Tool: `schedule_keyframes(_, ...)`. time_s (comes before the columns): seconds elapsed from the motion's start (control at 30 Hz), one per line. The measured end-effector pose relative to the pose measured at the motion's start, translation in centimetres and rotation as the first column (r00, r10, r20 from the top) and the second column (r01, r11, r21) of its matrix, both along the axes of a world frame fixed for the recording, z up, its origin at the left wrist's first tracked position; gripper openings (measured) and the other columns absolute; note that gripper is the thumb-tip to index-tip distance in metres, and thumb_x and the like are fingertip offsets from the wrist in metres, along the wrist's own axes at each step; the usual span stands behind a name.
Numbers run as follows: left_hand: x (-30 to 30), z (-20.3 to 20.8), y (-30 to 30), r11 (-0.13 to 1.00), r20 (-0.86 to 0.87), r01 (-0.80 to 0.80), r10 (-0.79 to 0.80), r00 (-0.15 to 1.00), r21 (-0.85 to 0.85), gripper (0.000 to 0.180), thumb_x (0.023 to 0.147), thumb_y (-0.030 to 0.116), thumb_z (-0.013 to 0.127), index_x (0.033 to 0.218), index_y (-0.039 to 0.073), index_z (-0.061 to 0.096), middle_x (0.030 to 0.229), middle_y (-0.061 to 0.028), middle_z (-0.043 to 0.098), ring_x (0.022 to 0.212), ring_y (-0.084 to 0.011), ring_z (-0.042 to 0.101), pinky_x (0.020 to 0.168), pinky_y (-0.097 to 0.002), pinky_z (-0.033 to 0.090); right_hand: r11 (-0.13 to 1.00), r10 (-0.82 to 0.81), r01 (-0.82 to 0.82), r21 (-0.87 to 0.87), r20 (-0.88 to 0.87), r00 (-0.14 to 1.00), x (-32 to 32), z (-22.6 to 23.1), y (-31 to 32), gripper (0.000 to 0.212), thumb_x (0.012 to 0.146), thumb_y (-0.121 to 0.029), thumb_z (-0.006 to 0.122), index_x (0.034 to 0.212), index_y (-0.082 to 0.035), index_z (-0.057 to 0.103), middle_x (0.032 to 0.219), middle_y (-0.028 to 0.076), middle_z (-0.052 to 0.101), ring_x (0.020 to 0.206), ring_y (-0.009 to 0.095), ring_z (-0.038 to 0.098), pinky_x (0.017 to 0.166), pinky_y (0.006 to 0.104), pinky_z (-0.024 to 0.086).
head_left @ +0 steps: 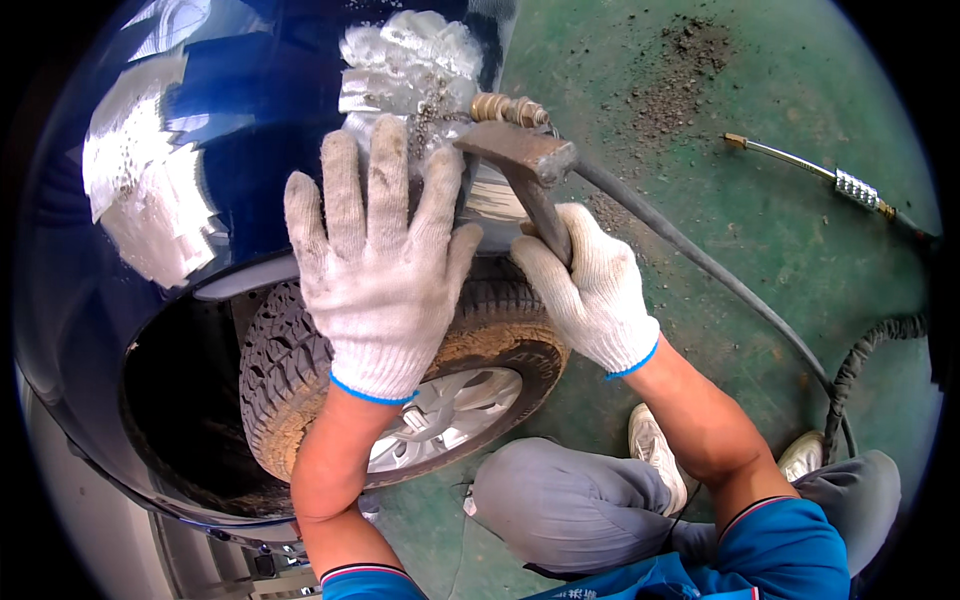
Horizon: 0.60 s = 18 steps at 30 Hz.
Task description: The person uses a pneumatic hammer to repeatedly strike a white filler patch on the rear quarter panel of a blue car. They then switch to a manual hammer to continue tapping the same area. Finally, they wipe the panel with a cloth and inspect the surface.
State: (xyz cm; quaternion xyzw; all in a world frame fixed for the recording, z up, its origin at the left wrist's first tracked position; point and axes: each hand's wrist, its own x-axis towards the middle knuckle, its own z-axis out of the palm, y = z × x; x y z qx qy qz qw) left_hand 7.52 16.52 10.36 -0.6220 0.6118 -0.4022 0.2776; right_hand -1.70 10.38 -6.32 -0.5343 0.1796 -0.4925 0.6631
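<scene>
Both my hands wear white knit gloves with blue cuffs. My left hand (380, 260) lies with fingers spread against a dark blue car body panel (245, 120), just above the wheel arch. My right hand (590, 285) is wrapped round the handle of a hammer (515, 150). The worn steel head of the hammer is raised beside my left fingertips, over the panel edge. Shiny bare-metal patches (150, 170) show on the panel at the left. Another pale, rough patch (410, 60) with dark grit lies beyond my left fingers. What lies under my left palm is hidden.
Below my hands is a muddy tyre (290, 370) with a silver rim (455, 400). A grey hose (700, 260) with a brass fitting (508, 108) crosses the green floor. Dirt crumbs (685, 75) and a metal-tipped air gun (855, 187) lie at the right. My bent knee (560, 510) is close to the wheel.
</scene>
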Motion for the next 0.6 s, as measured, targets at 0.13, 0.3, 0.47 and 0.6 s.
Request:
schedule_keyframes(0.13, -0.2, 0.6, 1.4, 0.999, -0.069, -0.035, 0.037, 0.997, 0.037, 0.061, 0.085, 0.036, 0.084, 0.142, 0.023, 0.070, 0.162, -0.0124, 0.052, 0.151, -0.0397, 0.044, 0.124, -0.0586, 0.032, 0.994, -0.098, 0.101, -0.043, 0.068, 0.993, 0.2, 0.3, -0.3, 0.035, 0.098, -0.016, 0.071, 0.129, -0.003, 0.061, 0.091, 0.022, 0.073, 0.079, 0.042, 0.075, 0.071, 0.0439, 0.059)
schedule_keyframes(0.3, 0.4, 0.5, 1.8, 1.000, -0.066, 0.009, -0.007, 0.998, 0.022, 0.059, 0.085, 0.036, 0.084, 0.141, 0.023, 0.071, 0.161, -0.0119, 0.053, 0.150, -0.0380, 0.046, 0.124, -0.0577, 0.033, 1.000, -0.003, 0.003, -0.029, 0.010, 1.000, 0.9, 0.3, -0.4, 0.026, 0.099, -0.015, 0.071, 0.121, -0.002, 0.062, 0.085, 0.019, 0.071, 0.075, 0.034, 0.072, 0.068, 0.0416, 0.057)
schedule_keyframes(0.47, 0.7, 0.4, 1.9, 0.999, -0.078, 0.039, -0.038, 0.996, 0.011, 0.059, 0.084, 0.036, 0.084, 0.140, 0.023, 0.071, 0.160, -0.0115, 0.055, 0.149, -0.0377, 0.047, 0.124, -0.0573, 0.034, 0.997, -0.040, 0.037, -0.063, -0.044, 0.998, 1.1, 0.9, -0.5, 0.014, 0.101, -0.011, 0.069, 0.111, -0.001, 0.066, 0.079, 0.011, 0.069, 0.070, 0.017, 0.067, 0.070, 0.0352, 0.056)
schedule_keyframes(0.6, 0.6, 0.4, 1.9, 0.999, -0.078, 0.042, -0.041, 0.996, 0.013, 0.058, 0.084, 0.036, 0.084, 0.139, 0.022, 0.072, 0.159, -0.0115, 0.056, 0.149, -0.0378, 0.048, 0.123, -0.0574, 0.035, 0.996, -0.079, 0.080, -0.030, 0.032, 0.996, 0.7, 1.1, -0.3, 0.013, 0.101, -0.012, 0.070, 0.108, -0.002, 0.066, 0.078, 0.014, 0.067, 0.068, 0.023, 0.068, 0.069, 0.0370, 0.055)
